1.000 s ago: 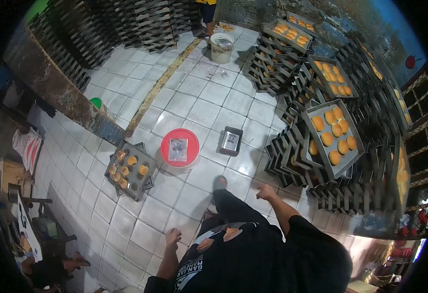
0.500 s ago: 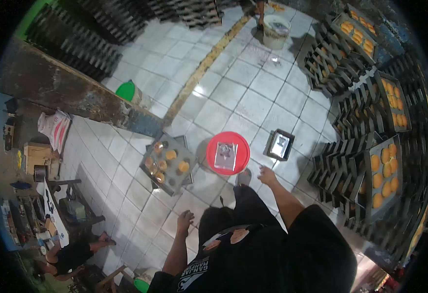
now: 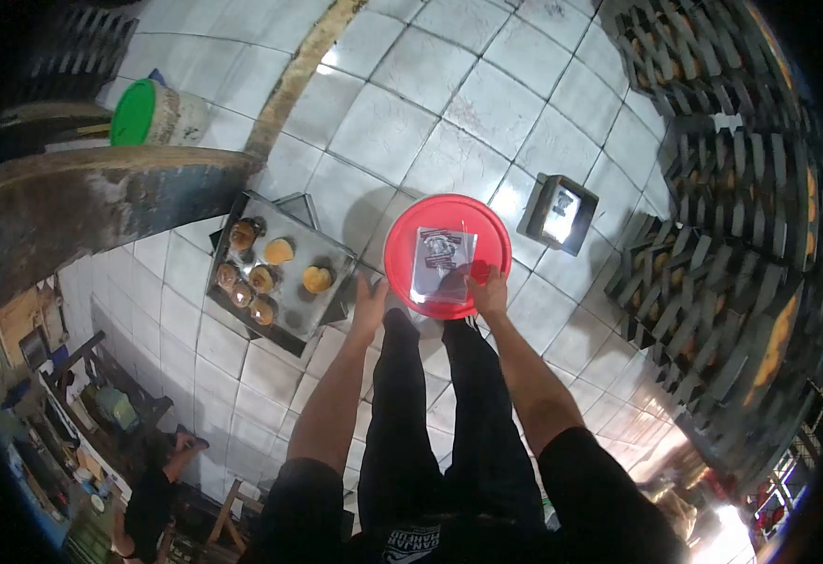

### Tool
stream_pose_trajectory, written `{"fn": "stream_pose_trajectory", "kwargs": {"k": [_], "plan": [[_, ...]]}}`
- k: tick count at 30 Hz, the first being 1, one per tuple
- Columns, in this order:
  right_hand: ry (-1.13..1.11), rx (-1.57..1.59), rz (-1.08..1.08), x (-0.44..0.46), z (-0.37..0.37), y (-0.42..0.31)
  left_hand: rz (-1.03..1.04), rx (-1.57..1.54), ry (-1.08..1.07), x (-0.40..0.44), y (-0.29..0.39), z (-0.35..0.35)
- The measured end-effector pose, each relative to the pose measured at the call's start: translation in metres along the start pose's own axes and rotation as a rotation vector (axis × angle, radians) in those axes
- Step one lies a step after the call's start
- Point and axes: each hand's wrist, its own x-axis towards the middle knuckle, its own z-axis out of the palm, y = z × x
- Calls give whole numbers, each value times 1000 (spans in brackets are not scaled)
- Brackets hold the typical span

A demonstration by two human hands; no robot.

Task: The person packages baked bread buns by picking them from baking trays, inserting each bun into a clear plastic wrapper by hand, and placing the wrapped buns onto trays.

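Observation:
A round red lid (image 3: 491, 230), apparently on a bucket, stands on the floor in front of my feet. Flat on it lies a stack of clear plastic bags (image 3: 442, 268) with dark print. My right hand (image 3: 488, 289) is over the lid's lower right part, close to the bags' corner, thumb and fingers apart. Beside the lid's left edge is my left hand (image 3: 368, 301), empty, with fingers stretched out. Left of it a metal tray (image 3: 306, 315) holds several round buns (image 3: 279, 251), some seemingly wrapped in clear plastic.
A dark rectangular tin (image 3: 560, 215) with something shiny inside stands right of the lid. Tall stacks of baking trays (image 3: 703, 291) line the right side. A low wall (image 3: 101, 202) and a green-lidded bucket (image 3: 139, 113) are at the left. Another person (image 3: 153, 498) sits lower left.
I have bent down and the view has come closer to the floor. Both hands have moved forward: the right onto the red lid, the left between lid and tray.

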Motion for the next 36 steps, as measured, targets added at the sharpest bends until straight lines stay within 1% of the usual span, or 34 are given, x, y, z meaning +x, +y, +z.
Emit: {"fn": "stream_pose_trajectory", "kwargs": {"k": [1,2,3,4,6,7,8,9,10,11,12,14,15,17,18,20,21,22,23,24,25,26,27,29,30,31,32,34,35,36], "plan": [[56,-99,35,4,17,-19,28,44,21,36,-6,2],[101,-207,83,-7,31,-29,37,91,35,58,-30,9],[153,-307,126,-9,40,-48,9,185,69,73,-31,18],[178,-272,126,-7,51,-62,-13,279,103,84,-27,31],[220,-217,135,-15,70,-55,-22,339,87,88,-43,49],[339,-208,71,-12,72,-59,11,309,41,90,-39,49],[313,-131,97,-11,68,-56,50,275,-4,92,-38,50],[295,-55,119,-7,57,-52,-6,431,-24,93,-32,59],[278,20,138,0,41,-46,-16,485,-67,91,-27,72],[183,74,103,9,20,-38,-23,538,-112,85,-16,86],[181,166,142,19,5,-24,-15,542,-140,80,-3,104],[169,348,204,43,-23,13,39,435,-147,72,16,140],[107,599,61,56,-15,59,74,381,-131,64,23,155],[-48,868,254,42,-86,40,183,303,-65,56,12,174],[-127,1014,343,35,-125,24,195,280,-73,41,30,175],[-363,973,273,3,-178,22,31,69,-199,-2,60,172],[-344,881,183,-15,-192,14,-139,-119,-309,-27,76,167],[-319,784,99,-38,-199,11,-119,-220,-389,-51,81,161],[-338,891,67,-58,-187,20,-89,-318,-475,-70,88,156],[-375,918,24,-70,-190,14,-82,-298,-383,-91,100,157],[-413,946,-17,-82,-193,7,15,-69,-441,-88,87,133],[-476,983,-42,-90,-217,-12,44,-129,-408,-138,144,149],[-540,1019,-65,-98,-241,-33,236,-36,-496,-153,151,143],[-656,1182,-55,-106,-258,-62,-58,17,-398,-153,150,122],[-683,1214,-37,-104,-263,-68,-40,-95,-386,-164,164,129],[-685,1224,-127,-101,-270,-80,-44,-13,-335,-170,182,125],[-727,1140,-125,-93,-271,-89,-53,62,-282,-171,196,120],[-806,950,-105,-65,-268,-94,-142,141,-352,-130,197,92],[-968,855,66,-46,-268,-98,-192,185,-379,-109,199,74],[-863,775,72,-27,-269,-104,-146,277,-340,-94,209,62]]}}
